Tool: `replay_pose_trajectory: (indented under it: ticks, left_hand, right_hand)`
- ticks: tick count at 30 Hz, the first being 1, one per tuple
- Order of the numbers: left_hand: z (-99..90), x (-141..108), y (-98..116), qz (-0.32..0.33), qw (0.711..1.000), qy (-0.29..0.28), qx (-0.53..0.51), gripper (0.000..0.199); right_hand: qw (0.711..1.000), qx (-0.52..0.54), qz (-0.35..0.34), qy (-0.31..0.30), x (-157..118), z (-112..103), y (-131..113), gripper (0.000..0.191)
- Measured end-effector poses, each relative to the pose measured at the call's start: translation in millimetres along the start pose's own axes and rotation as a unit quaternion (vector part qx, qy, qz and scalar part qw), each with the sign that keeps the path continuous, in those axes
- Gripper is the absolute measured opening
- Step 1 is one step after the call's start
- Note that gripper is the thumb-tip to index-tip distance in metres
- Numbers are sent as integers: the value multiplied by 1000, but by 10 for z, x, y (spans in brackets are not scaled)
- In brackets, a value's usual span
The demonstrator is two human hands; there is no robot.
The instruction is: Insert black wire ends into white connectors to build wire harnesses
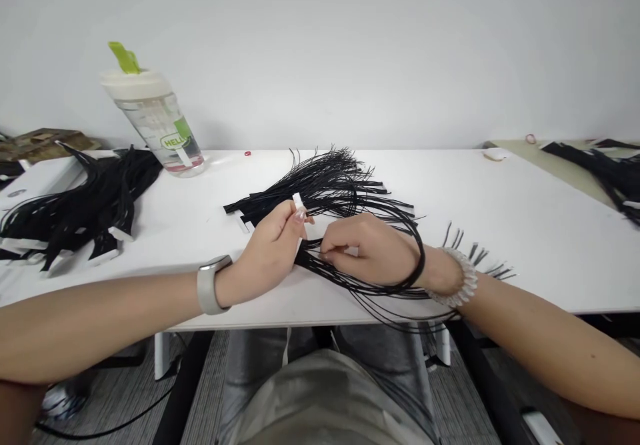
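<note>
My left hand (274,248) pinches a black cable bundle near its end, and a small white tag (298,200) sticks up from between the fingers. Just to its right, my right hand (367,248) is curled closed at the bundle, and a loop of the black cables (420,258) runs round beside its wrist. What the right fingertips hold is too small to make out. Behind both hands a pile of black cables (330,171) lies on the white table, with frayed thin ends pointing up and back.
On the white table (525,251), a water bottle (163,128) with a green lid stands at the back left. More black cables with white ends (90,198) lie at the left. Other cables (600,168) lie far right. A small red band (247,153) is near the wall.
</note>
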State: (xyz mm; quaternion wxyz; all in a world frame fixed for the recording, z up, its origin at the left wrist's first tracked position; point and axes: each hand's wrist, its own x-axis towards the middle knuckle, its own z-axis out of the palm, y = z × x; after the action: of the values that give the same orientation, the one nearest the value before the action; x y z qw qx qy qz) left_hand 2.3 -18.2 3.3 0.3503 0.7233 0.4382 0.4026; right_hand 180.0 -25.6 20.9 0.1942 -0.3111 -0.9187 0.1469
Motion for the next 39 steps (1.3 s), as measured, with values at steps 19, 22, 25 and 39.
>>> replay_pose_trajectory:
  ticks: [19,22,25,39]
  left_hand:
    - [-2,32,-12,-28,998,-57,-30,34]
    - [7,37,-23,-31,997,-59,-37,34]
    - [8,37,-14,-23,996,-73,-40,33]
    - [16,41,-7,-12,994,-93,-50,34]
  right_hand:
    - [825,334,205,406,-176,-622,310,37]
    - [928,159,163,295,-80,-355,103,7]
    - [965,0,78,252,-27,-166,50,11]
    - [961,-81,15,265,-7,-69,108,9]
